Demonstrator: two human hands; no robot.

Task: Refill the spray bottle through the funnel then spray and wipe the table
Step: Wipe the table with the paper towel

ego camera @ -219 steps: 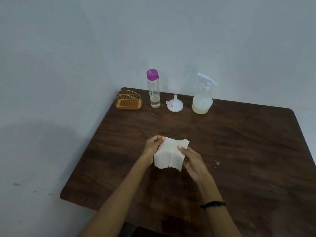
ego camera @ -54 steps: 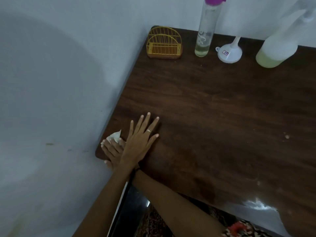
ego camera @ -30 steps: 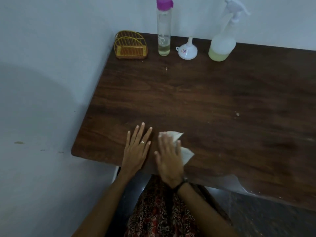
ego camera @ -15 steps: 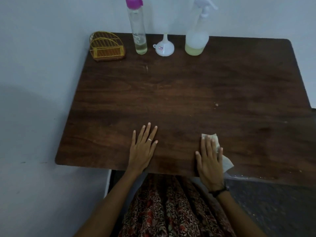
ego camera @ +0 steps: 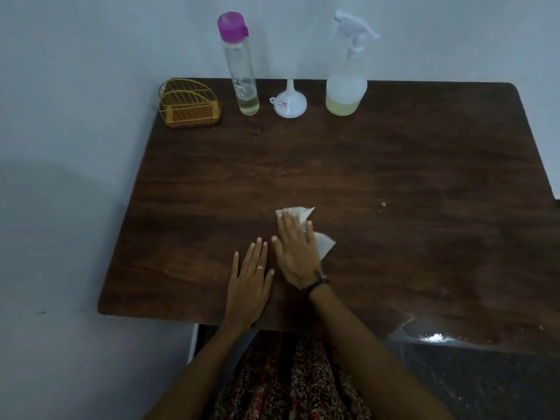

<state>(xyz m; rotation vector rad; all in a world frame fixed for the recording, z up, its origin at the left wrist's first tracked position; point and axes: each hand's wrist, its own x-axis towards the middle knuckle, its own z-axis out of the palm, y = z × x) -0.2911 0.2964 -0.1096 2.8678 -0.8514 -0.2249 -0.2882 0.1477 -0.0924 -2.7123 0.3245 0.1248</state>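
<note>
Both hands flat: right hand (ego camera: 295, 251) presses cloth (ego camera: 322, 245), left hand (ego camera: 250, 278) on table (ego camera: 394, 165).

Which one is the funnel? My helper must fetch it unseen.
Look along the far edge of the dark wooden table, against the wall. Between two bottles stands the funnel: small, white, upside down, spout up, red sticker.

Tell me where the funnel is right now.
The funnel stands upside down at the table's far edge, between the purple-capped bottle and the spray bottle.
</note>
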